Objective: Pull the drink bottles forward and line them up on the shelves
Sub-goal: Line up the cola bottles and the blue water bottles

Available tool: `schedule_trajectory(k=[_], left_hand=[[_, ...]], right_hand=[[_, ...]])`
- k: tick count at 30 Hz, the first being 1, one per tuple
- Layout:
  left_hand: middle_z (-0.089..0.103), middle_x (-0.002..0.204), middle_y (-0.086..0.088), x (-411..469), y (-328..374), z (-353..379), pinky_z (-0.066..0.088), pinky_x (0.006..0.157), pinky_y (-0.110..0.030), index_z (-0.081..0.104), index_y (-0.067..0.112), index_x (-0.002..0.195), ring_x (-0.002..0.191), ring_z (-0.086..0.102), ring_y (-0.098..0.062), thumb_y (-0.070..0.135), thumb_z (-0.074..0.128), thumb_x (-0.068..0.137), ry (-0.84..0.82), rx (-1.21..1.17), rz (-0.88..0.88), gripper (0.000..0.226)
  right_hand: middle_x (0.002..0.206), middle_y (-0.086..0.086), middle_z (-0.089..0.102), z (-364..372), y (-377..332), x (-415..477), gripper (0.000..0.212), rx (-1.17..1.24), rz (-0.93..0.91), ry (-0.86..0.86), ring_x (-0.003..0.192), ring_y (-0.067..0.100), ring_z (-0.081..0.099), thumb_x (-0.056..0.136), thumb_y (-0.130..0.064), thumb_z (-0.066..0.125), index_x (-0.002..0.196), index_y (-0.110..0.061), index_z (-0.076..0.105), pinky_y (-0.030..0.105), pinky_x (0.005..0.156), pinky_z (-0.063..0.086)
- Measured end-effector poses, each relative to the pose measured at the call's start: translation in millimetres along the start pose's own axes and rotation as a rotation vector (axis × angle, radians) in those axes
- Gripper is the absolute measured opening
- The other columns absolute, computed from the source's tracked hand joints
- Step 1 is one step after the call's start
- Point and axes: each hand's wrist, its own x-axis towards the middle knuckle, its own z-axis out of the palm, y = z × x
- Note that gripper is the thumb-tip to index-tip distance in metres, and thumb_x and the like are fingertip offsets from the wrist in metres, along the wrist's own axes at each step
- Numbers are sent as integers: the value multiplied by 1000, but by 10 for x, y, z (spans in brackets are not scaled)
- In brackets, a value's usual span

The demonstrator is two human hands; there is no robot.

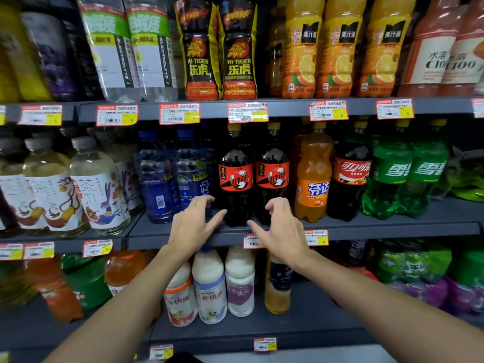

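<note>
Two dark cola bottles with red labels stand side by side on the middle shelf (392, 227), the left one (236, 179) and the right one (272, 176). My left hand (195, 226) hovers at the base of the left cola bottle, fingers loosely spread, holding nothing. My right hand (281, 229) is at the base of the right cola bottle, fingers relaxed, thumb pointing left, also holding nothing. Blue water bottles (157, 179) stand left of the colas. An orange soda bottle (313, 176), another cola (351, 179) and green soda bottles (390, 176) stand to the right.
Tea bottles (99, 184) fill the middle shelf's left section. The top shelf holds electrolyte water (131, 48), energy drinks (220, 48) and orange juice (340, 48). The lower shelf carries milky drink bottles (209, 284) and an amber bottle (279, 284). Price tags (247, 112) line the shelf edges.
</note>
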Motion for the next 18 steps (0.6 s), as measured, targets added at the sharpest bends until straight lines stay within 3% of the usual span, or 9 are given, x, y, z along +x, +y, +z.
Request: schedule_trajectory(k=[3, 8, 14, 18], left_hand=[[65, 104, 6, 41, -193, -137, 54, 57, -36, 63, 21, 114, 81, 67, -14, 47, 67, 91, 65, 72, 115, 35], [58, 100, 2, 51, -563, -300, 46, 41, -31, 62, 17, 107, 64, 62, -16, 36, 71, 90, 166, 209, 185, 27], [43, 128, -9, -13, -917, -367, 43, 41, -25, 53, 14, 129, 63, 61, -19, 38, 81, 77, 138, 332, 176, 64], [38, 138, -16, -85, -951, -284, 47, 41, -29, 39, 9, 141, 68, 64, -26, 48, 83, 72, 205, 271, -44, 90]], right_hand=[[104, -10, 47, 129, -253, 12, 34, 49, -112, -27, 76, 16, 61, 92, -49, 62, 110, -28, 43, 40, 72, 51], [126, 1, 53, 461, -751, 67, 36, 78, -190, -119, 102, 27, 65, 99, -36, 54, 130, -18, 53, 44, 85, 51], [148, 6, 35, 890, -1233, 54, 61, 62, -19, -128, 104, 30, 65, 98, -39, 57, 147, -12, 32, 43, 86, 52], [153, 9, 30, 1055, -1395, 118, 74, 48, 122, -83, 106, 27, 66, 97, -41, 59, 151, -9, 22, 40, 85, 52]])
